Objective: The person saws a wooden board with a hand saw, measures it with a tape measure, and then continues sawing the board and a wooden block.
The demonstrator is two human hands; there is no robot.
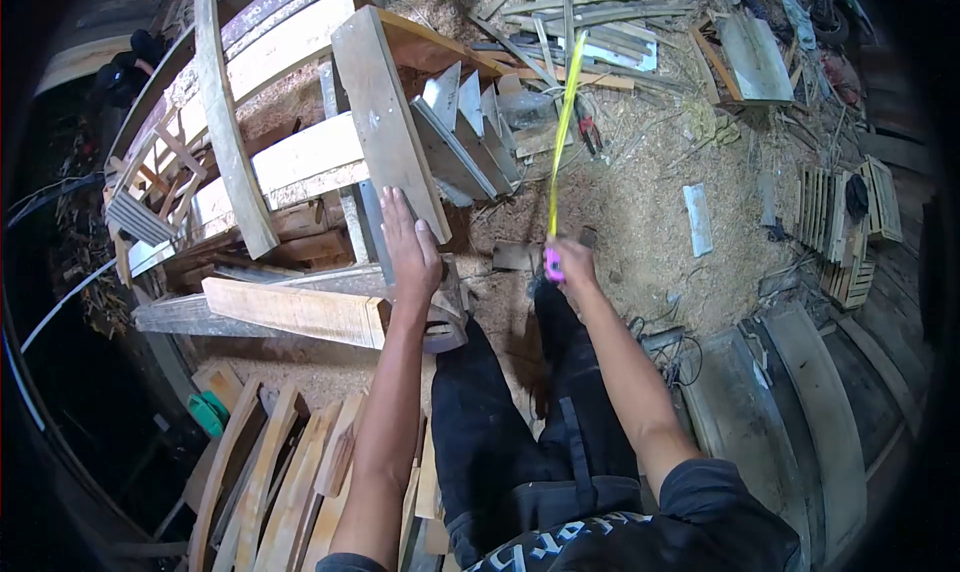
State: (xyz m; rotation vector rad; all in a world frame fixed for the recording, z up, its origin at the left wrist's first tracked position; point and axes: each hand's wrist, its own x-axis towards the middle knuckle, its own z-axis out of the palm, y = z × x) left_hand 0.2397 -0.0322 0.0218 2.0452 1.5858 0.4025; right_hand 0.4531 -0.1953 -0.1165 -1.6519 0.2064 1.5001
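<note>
My right hand (574, 264) is closed round a pink tape measure (553, 263). Its yellow blade (566, 122) is pulled out and stretches away from me above the floor. My left hand (410, 244) lies with its fingers stretched out against the near end of a wide grey-brown board (385, 112), which rests across a wooden frame. Just below that hand, a thick light wooden beam (300, 310) lies on top of an older grey timber (170, 314).
Curved planks (285, 472) stand side by side at the lower left, near a green tool (208, 412). Red-handled pliers (590, 135) lie on the sawdust floor beside a pile of thin slats (590, 17). Slatted wooden pieces (850, 227) stand at the right.
</note>
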